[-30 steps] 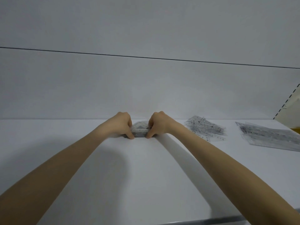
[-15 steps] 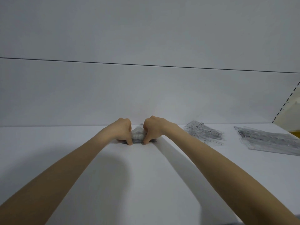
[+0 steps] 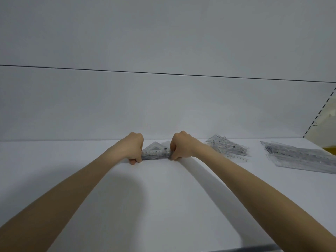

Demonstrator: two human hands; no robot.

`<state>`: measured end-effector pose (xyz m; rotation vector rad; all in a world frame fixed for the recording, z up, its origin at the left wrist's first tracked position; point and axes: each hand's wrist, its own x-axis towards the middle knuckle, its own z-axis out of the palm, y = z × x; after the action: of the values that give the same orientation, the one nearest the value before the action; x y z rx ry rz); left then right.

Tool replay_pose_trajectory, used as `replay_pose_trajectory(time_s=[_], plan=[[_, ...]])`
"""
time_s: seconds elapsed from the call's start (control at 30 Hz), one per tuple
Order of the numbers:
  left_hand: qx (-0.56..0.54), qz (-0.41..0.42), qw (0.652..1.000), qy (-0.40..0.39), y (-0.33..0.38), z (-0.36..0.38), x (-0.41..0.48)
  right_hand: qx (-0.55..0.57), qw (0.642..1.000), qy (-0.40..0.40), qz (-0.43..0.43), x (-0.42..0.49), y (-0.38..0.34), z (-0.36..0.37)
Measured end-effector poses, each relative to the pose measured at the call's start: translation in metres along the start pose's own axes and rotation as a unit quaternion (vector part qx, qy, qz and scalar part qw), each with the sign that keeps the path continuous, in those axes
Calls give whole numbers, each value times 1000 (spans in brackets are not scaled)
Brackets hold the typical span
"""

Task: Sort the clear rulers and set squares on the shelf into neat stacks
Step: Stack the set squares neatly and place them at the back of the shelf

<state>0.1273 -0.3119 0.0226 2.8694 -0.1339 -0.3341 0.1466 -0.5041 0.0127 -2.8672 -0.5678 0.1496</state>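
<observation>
A stack of clear triangular set squares (image 3: 156, 153) lies on the white shelf (image 3: 163, 197) near the back wall. My left hand (image 3: 133, 148) grips the stack's left corner and my right hand (image 3: 180, 146) grips its right corner, fingers curled over the edges. The triangle's apex points toward the wall. To the right lies a looser pile of clear set squares (image 3: 227, 149), and farther right a pile of long clear rulers (image 3: 298, 157).
A white back wall (image 3: 163, 106) rises just behind the stack. At the far right stands a slotted shelf upright (image 3: 320, 115) with something yellow (image 3: 330, 150) beside it. A metal front edge (image 3: 254, 249) runs along the bottom right.
My hands have spread apart along the stack's long edge, so more of the set squares shows between them. The view has shifted slightly.
</observation>
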Motion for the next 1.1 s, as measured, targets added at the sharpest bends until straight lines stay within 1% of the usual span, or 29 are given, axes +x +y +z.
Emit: replay_pose_trajectory(time_s=[0.17, 0.47, 0.6, 0.83, 0.97, 1.1], plan=[[4, -16, 1000, -1, 8, -2, 1, -14, 1000, -21, 3, 4, -6, -5], [-7, -16, 1000, 9, 3, -3, -4, 41, 998, -41, 5, 0, 5, -12], [-31, -6, 999, 16, 2, -5, -7, 53, 998, -39, -5, -4, 3, -16], [-26, -6, 999, 21, -1, -3, -6, 49, 998, -46, 4, -3, -1, -13], [-20, -4, 1000, 7, -4, -5, -4, 21, 999, -36, 2, -4, 3, -13], [-2, -1, 1000, 17, -6, -4, -3, 8, 1000, -24, -12, -7, 2, -11]])
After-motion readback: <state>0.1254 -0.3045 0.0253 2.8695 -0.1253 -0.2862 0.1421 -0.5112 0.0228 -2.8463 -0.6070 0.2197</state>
